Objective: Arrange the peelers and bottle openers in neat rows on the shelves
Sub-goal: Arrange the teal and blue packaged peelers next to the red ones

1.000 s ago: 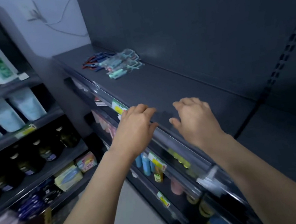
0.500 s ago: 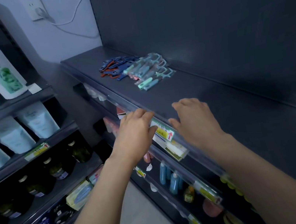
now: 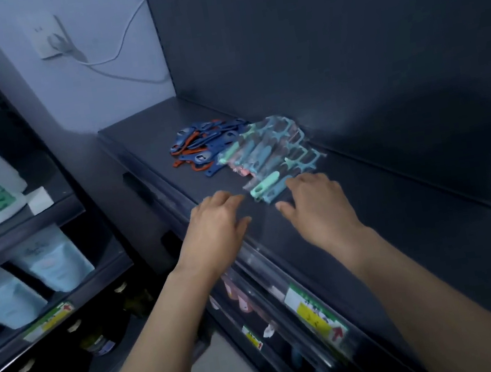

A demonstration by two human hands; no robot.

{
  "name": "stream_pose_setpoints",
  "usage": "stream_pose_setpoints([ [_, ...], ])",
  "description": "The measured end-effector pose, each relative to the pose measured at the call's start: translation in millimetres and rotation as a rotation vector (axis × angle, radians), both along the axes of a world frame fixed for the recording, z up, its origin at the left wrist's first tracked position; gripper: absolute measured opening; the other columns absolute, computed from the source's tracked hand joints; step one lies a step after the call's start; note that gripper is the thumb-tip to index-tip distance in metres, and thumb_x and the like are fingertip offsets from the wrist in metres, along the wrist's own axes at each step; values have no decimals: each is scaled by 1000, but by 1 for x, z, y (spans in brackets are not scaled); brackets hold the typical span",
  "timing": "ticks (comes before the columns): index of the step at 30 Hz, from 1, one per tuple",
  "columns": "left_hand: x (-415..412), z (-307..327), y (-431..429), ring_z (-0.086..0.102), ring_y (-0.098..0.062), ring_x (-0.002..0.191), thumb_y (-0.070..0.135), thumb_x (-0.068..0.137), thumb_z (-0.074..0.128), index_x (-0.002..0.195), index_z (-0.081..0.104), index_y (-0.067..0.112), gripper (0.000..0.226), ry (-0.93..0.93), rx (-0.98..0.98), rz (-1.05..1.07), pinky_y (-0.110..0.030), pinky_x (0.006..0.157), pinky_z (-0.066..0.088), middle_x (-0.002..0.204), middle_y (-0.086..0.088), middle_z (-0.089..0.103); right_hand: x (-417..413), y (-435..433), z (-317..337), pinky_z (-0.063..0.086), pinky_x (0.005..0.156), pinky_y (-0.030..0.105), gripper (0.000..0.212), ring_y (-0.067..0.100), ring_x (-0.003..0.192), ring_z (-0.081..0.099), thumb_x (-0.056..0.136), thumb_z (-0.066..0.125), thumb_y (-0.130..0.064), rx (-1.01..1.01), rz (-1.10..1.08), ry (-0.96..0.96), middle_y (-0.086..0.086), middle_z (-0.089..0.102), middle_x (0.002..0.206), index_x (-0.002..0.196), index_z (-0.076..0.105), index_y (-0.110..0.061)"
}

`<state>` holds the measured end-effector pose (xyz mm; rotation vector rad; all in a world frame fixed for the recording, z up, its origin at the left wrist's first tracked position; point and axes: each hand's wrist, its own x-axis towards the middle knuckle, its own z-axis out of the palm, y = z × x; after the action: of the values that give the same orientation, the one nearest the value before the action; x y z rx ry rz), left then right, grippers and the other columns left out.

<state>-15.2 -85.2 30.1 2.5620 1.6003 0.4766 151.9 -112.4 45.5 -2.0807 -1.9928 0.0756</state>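
Two hands are in my view, and neither one holds anything. Nearest to me, below the forearms, a yellow price label sits in the clear strip on the front edge of the shelf. Above this edge the left hand hovers palm down with the fingers loosely bent. The right hand has the same pose, thumb spread to the side. Its fingertips are just beside the nearest peeler; if they touch it, I cannot tell, because the picture is blurred there.

One second ago both hands were at the front edge and the goods were well apart from them, far to the left on the shelf. Now the person has come closer and the hands have moved in over the shelf, so the goods lie directly in front of the fingers. For me this means the reach is almost finished and the sorting can begin, but no item is lifted yet.

Behind the fingers, the peelers, mint and light blue in clear wrapping, lie in a loose overlapping heap. Further left and back, touching this heap, the bottle openers, blue and orange, are a tangled pile. Neither group forms a row, so I judge the arranging not yet started. Beyond them are the dark back panel and, on the wall at the left, a socket.
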Motion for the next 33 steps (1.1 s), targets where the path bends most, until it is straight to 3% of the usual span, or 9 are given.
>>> stream_pose_setpoints([
  [5,14,-4,57,45,-26,118,29,94,51,134,47,19,41,-38,-16,-57,-38,98,35,129,-3,49,6,38,-4,38,88,37,35,28,110,48,95,46,-37,-20,-115,-23,10,56,119,118,54,-11],
  [14,14,-10,165,50,-32,110,19,93,52,123,56,7,32,-124,-48,-189,-45,93,41,120,-10,54,-20,106,-16,38,93,39,43,31,115,45,94,46,-42,-128,-381,25,13,54,121,122,53,-10],
  [19,14,-11,213,52,-41,98,7,91,50,113,60,0,25,-147,-61,-255,-47,80,44,109,-24,55,-35,134,-22,41,92,39,43,33,118,39,91,53,-43,-227,-531,78,16,50,121,114,54,-7],
  [27,31,-20,250,56,-38,91,21,87,58,105,58,3,27,-140,-124,-239,-33,64,34,99,-22,61,-33,144,-22,43,87,35,25,31,118,38,88,57,-13,-292,-684,194,13,51,119,112,55,-8],
  [33,35,-23,248,56,-37,93,37,86,60,103,51,0,42,-231,-217,-131,-32,65,35,105,-20,58,-38,148,-26,37,74,31,39,32,115,43,88,58,-20,-243,-793,125,17,52,119,120,46,-2],
])
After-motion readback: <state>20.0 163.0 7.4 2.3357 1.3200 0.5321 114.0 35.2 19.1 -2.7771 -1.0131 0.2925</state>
